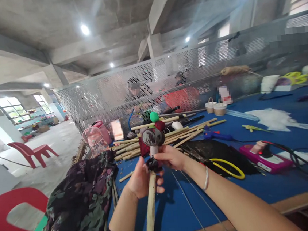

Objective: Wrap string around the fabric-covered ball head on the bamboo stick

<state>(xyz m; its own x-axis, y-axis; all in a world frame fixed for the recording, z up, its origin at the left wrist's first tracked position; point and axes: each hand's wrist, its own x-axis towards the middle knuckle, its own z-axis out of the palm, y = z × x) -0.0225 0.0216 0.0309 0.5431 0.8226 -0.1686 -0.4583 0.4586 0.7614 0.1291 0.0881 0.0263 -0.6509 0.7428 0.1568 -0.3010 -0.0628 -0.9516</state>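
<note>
My left hand [139,179] is wrapped round a bamboo stick [151,211] that stands nearly upright in front of me. The stick's top carries a mottled grey ball head [153,137] with a dark tuft below it. My right hand [171,157] pinches that tuft just under the head; a silver bangle sits on its wrist. Behind the head lie several bamboo sticks [178,135] on the blue table [260,188], along with a green ball [154,116].
Yellow-handled scissors [228,166] rest on black cloth to my right. A pink device [260,157] with cables, a blue tool [213,135] and white stuffing [275,119] lie farther right. Floral fabric [80,204] drapes the left edge. People sit behind a perforated screen [166,73]. Red chairs [34,152] stand left.
</note>
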